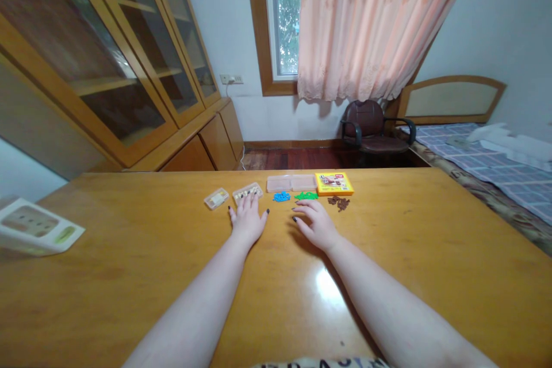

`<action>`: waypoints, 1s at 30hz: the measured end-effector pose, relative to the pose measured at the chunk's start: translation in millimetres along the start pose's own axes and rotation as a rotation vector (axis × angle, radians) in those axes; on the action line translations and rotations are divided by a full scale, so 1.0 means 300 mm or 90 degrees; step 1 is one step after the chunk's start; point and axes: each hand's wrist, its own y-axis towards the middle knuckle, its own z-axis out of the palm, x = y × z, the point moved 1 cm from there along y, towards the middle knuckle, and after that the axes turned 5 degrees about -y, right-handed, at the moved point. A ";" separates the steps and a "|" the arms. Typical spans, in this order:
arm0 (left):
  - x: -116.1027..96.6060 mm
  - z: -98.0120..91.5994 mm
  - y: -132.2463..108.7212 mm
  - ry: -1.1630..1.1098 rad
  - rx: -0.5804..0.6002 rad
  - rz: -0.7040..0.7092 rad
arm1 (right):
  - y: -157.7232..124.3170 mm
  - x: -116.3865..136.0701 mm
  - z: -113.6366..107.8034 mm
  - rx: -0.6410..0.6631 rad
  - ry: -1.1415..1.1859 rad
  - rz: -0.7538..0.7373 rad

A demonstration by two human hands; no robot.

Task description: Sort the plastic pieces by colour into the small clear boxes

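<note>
My left hand (248, 221) lies with fingers spread at the near edge of a clear plastic box (259, 188) that holds small pale and dark pieces. Its fingertips overlap the box's front. My right hand (318, 223) hovers low over the table, fingers apart and slightly bent, just in front of a pile of small green pieces (306, 196). Between the hands, farther back, is a pile of blue pieces (282, 197). Brown pieces (339, 202) lie to the right of my right hand. I see nothing held in either hand.
Behind the piles are a clear two-part tray (279, 182) and a yellow box (335, 183). A smaller clear case (216, 199) sits left of my left hand. A white container (37, 227) stands at the wooden table's (129, 287) left. Beyond are a chair (371, 126) and a bed (495, 155).
</note>
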 end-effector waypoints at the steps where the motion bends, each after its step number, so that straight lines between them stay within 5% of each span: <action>1: 0.011 0.005 0.012 -0.012 0.010 -0.011 | 0.001 0.001 0.000 0.001 0.000 0.004; 9: 0.003 0.026 0.015 -0.010 -0.007 -0.051 | 0.006 -0.006 0.005 -0.001 0.008 0.022; 16: -0.113 0.050 -0.030 0.035 -0.080 0.161 | 0.011 -0.032 0.018 -0.049 0.027 0.065; 22: -0.179 0.061 0.053 0.037 -0.052 0.188 | 0.015 -0.051 0.014 -0.101 0.050 0.091; 30: -0.170 0.089 0.084 0.035 0.005 0.195 | 0.015 -0.058 0.018 -0.105 0.050 0.103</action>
